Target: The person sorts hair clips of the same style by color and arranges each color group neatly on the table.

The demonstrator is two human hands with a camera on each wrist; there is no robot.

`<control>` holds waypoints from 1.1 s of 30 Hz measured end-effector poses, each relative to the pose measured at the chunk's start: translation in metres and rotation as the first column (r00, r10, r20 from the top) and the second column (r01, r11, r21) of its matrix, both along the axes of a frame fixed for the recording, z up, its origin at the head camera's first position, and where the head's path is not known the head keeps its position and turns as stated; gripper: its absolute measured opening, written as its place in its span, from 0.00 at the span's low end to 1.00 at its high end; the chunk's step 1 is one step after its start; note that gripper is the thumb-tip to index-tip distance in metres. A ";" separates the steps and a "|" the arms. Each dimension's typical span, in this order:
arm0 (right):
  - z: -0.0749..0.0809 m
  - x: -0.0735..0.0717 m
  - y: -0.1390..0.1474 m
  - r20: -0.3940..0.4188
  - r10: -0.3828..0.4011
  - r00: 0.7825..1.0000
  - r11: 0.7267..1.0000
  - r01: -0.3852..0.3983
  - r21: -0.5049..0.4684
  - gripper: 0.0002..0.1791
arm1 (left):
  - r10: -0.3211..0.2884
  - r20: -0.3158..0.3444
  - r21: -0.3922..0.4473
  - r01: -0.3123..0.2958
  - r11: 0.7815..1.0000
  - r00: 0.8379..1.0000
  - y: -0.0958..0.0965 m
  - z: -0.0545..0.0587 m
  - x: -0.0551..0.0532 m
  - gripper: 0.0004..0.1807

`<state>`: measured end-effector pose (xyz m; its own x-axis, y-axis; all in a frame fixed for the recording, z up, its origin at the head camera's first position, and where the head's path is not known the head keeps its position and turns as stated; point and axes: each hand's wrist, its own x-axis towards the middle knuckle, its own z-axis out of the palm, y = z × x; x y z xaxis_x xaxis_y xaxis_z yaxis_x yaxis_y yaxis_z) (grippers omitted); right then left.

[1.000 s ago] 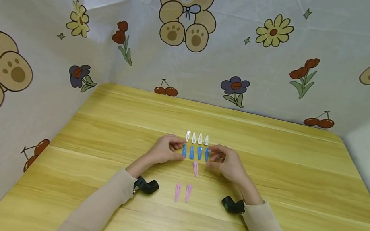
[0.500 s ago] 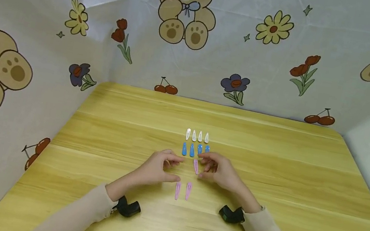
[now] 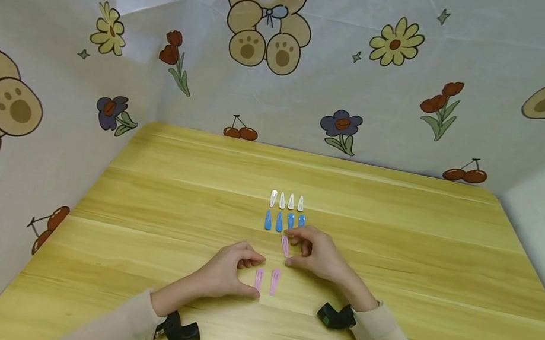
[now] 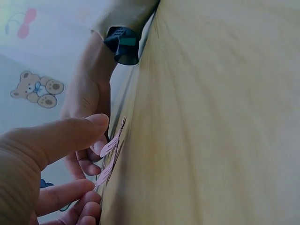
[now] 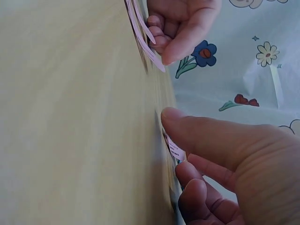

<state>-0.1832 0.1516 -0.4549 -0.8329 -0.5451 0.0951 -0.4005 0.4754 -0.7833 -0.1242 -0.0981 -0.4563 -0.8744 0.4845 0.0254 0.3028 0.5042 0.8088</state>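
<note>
In the head view, my right hand [image 3: 320, 254] has thumb and index finger at the two ends of a pink hair clip [image 3: 285, 246] and seems to pinch it lengthwise against the table. The right wrist view shows this same hair clip [image 5: 175, 149] partly behind the thumb. My left hand [image 3: 228, 271] spans the left of two other pink hair clips [image 3: 258, 279], thumb near its lower end and index finger beyond its upper end, with a gap visible. Just right of it lies the other pink hair clip [image 3: 274, 282].
Beyond the hands lie a row of blue hair clips [image 3: 268, 220] and, farther back, a row of white hair clips [image 3: 282, 200]. The wooden table [image 3: 402, 234] meets a white cloth [image 3: 310, 104] printed with bears and flowers. Both wrists carry black cameras [image 3: 336, 316].
My left hand has left the blue row and come toward me to the left pink clip. The right hand has moved from the blue row to the single pink clip, whose position looks unchanged.
</note>
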 end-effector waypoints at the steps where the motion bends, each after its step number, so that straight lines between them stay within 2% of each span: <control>1: -0.001 0.000 0.000 -0.003 0.004 1.000 1.000 -0.004 0.006 0.30 | -0.003 -0.009 -0.001 0.003 1.000 1.000 0.000 -0.001 0.001 0.32; 11: -0.001 0.000 -0.001 -0.035 0.032 0.999 0.998 -0.030 0.059 0.29 | -0.031 -0.095 -0.010 0.030 1.000 0.995 -0.001 -0.010 0.002 0.29; 33: 0.000 0.000 -0.003 -0.026 0.007 1.000 0.995 -0.004 0.097 0.25 | -0.024 -0.114 -0.017 0.022 1.000 0.993 0.000 -0.009 0.000 0.23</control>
